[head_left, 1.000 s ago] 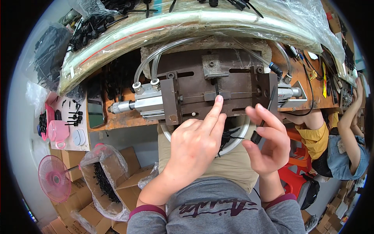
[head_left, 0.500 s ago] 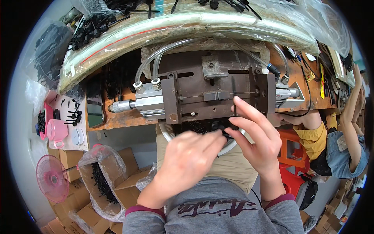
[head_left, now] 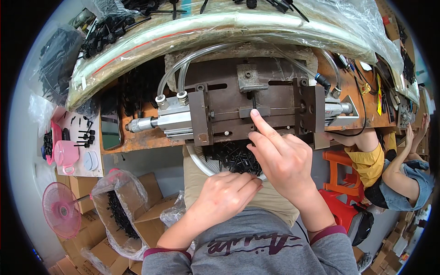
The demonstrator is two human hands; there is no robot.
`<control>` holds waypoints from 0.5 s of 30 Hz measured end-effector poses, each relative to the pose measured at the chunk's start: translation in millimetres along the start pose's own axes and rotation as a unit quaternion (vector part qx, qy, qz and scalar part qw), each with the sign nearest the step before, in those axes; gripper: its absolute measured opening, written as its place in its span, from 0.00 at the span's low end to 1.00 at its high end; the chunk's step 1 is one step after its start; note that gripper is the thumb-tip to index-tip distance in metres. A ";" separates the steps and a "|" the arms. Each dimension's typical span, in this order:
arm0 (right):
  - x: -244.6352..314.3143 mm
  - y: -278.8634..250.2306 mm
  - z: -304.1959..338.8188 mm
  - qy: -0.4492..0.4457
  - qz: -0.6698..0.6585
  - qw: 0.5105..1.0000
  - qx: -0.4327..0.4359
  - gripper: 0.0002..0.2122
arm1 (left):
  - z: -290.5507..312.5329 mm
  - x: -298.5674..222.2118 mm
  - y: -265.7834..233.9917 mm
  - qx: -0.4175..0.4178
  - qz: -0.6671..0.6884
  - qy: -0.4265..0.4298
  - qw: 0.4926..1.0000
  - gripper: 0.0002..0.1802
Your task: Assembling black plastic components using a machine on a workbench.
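A brown metal fixture (head_left: 220,129) lies before me on the workbench, a silver air cylinder (head_left: 178,119) at its left end. My right hand (head_left: 286,160) is at its middle, index fingertip on a small grey metal block (head_left: 262,111). A thin black rod (head_left: 255,99) lies lengthwise away from me across that block, under the fingertip. Its near end is hidden by the thumb and curled fingers, which appear closed around it. My left hand (head_left: 224,191) has its fingers curled at the near rim of a white bowl (head_left: 198,161) of black stick-like parts (head_left: 233,156); its fingertips are hidden.
Clear air hoses (head_left: 182,75) arch behind the fixture. A plastic-wrapped roll (head_left: 220,27) spans the back. At left are a pink cup (head_left: 67,152), a pink fan (head_left: 62,209) and a bagged carton (head_left: 120,213). Another person's arm (head_left: 403,151) is at right, near an orange stool (head_left: 340,170).
My right hand has moved left and brought the upright black rod down onto the block. My left hand has drawn back toward me, uncovering the parts in the bowl.
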State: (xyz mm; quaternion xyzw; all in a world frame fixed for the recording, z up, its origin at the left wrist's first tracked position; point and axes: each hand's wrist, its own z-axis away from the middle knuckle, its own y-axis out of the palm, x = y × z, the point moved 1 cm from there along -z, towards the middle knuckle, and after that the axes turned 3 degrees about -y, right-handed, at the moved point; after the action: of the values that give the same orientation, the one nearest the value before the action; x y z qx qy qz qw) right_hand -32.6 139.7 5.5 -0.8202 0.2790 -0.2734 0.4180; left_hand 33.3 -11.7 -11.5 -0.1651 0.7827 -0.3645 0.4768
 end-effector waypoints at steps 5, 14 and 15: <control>2.7 -2.3 -1.0 0.008 0.022 0.999 0.028 0.11 | 28.9 29.5 30.2 0.063 -0.023 -0.074 0.995 0.05; -16.6 3.0 42.1 0.077 -0.187 0.974 -0.102 0.12 | 102.8 117.7 72.4 -0.216 -0.112 -0.233 0.942 0.18; -24.8 8.3 61.9 0.107 -0.175 0.977 -0.055 0.14 | 109.4 129.8 77.3 -0.221 -0.095 -0.289 0.927 0.22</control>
State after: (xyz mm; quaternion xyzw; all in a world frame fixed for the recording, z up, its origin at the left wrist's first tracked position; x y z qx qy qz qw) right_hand -9.6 185.6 -37.8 -0.8442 0.1892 -0.4122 0.2857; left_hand 71.3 -83.0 -179.6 -0.4377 0.6524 -0.1620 0.5971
